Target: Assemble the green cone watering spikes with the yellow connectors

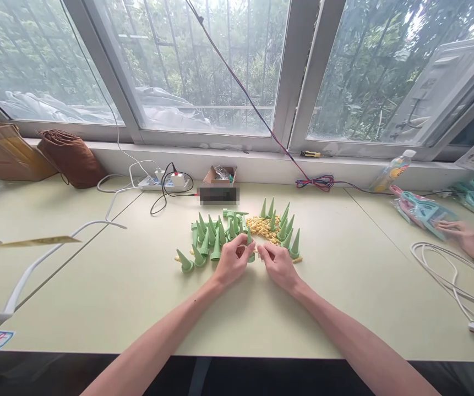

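My left hand [232, 259] is closed around a green plastic cone-shaped spike [249, 237], its tip pointing up between thumb and fingers. Close beside it, my right hand [278, 265] is pinched near the spike's base; what its fingertips hold is too small and hidden to name. Several more green spikes [216, 250] stand or lie in a cluster beyond and left of my left hand. Past both hands is a heap of small yellow pieces [254, 224]. Other green spikes [295, 245] stand around the heap's right side, some with yellow bits at their bases.
A blurred dark box [219, 196], small open carton [220, 175] and power strip [166, 181] are at the back. At right are a bottle [393, 171], bagged pink and teal items [424, 210], a white cable [453, 280] and another person's hand [466, 239].
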